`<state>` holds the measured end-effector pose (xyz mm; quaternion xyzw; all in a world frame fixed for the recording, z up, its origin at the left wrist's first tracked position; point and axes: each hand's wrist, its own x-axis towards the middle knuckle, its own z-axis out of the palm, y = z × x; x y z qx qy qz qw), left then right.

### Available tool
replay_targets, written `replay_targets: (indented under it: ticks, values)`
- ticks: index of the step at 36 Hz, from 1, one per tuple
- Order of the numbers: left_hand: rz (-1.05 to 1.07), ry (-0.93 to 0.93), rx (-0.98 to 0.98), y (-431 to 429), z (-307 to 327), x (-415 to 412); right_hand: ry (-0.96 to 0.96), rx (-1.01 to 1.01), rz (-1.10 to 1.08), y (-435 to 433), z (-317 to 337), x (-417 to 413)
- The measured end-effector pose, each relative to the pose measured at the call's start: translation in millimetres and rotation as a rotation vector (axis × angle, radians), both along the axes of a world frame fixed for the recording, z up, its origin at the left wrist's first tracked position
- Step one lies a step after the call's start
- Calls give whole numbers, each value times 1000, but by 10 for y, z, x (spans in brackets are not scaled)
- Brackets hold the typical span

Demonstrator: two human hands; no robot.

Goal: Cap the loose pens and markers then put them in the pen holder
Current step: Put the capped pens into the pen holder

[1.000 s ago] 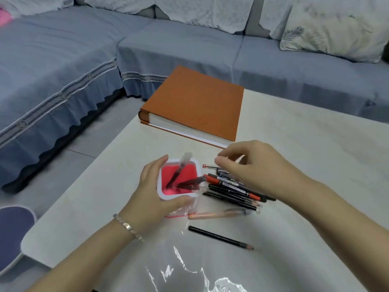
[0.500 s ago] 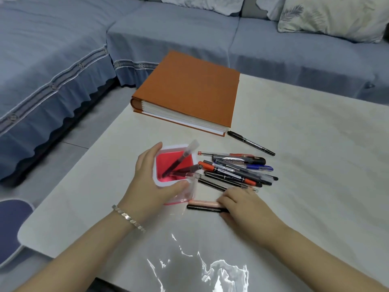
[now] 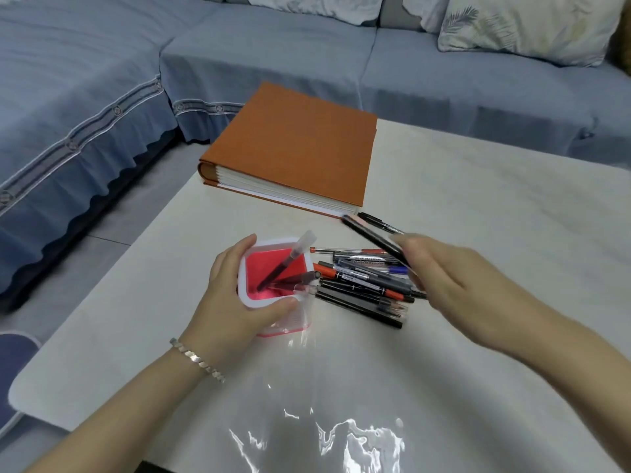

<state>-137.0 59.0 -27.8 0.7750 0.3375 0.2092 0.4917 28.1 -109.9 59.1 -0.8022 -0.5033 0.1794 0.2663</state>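
My left hand [image 3: 235,302] grips the square pen holder [image 3: 246,295], white-rimmed and red inside, which stands on the table with a few pens leaning in it. My right hand [image 3: 444,278] holds two lifted pens [image 3: 370,238], a black one and a pinkish one, above the table; they slant up and to the left, and are blurred. A pile of several capped pens and markers [image 3: 365,285] lies just right of the holder. One black marker [image 3: 379,222] lies apart by the book's corner.
A thick orange book [image 3: 297,148] lies at the table's far left. The white table [image 3: 495,206] has a glossy glare patch near me. A blue sofa wraps round the far side and left, with a cushion [image 3: 526,25] at the back right.
My right hand dropped from the pile to the two pens lying in front of the holder, picked them up and raised them over the pile. My left hand stayed on the holder.
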Motion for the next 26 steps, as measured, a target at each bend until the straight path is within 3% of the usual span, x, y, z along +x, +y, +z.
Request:
replay_targets:
  ticks: [4, 8, 12, 18, 20, 22, 26]
  values:
    - [-2, -54, -12, -38, -30, 30, -263, -98, 184, 431, 154, -221]
    - [3, -58, -36, -21, -24, 22, -471, -281, 193, 845, -67, -308]
    - [-1, -56, -25, -17, -29, 27, -417, -203, 206, 984, -140, -374]
    - [-8, -60, -31, -17, -39, 14, -223, 194, -18, 532, -103, -141]
    - [-11, -44, -33, -17, -47, 13, -239, 141, -127, 329, -204, 48]
    - [-7, -49, -31, -14, -53, 12, -267, -44, -164, 143, -380, 221]
    - [1, -32, -17, -20, -67, 22, -216, -308, -41, -84, -805, 302]
